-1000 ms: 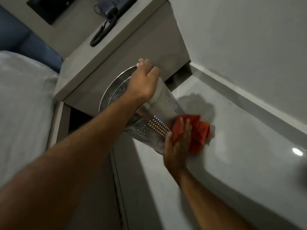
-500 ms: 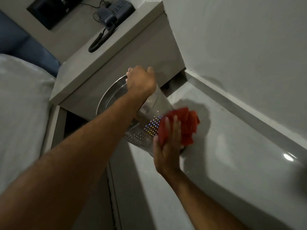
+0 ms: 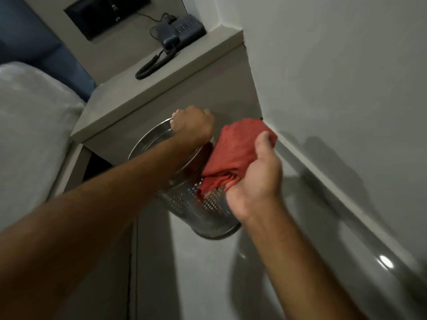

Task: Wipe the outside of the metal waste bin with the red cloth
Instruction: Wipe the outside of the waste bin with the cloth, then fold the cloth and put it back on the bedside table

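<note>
Here the metal waste bin [image 3: 198, 204] is held off the floor [image 3: 184, 273], tilted w/ its open mouth toward the bedside unit [image 3: 166, 93] and its base down toward the camera. Left hand [image 3: 193, 127] is closed on the far rim, fingers curled over the edge, prob. to steady the bin and turn its side wall up for wiping. Right hand [image 3: 251, 181] is clenched round a bunched red cloth [image 3: 235, 153], which is pressed on the bin's upper outside wall just below the rim, above the perforated band. Inside of the bin: only a strip of shiny inner wall shows past the left forearm, so can't tell if anything's in it. A phone [image 3: 182, 31] sits on the unit's top, well apart.
</note>
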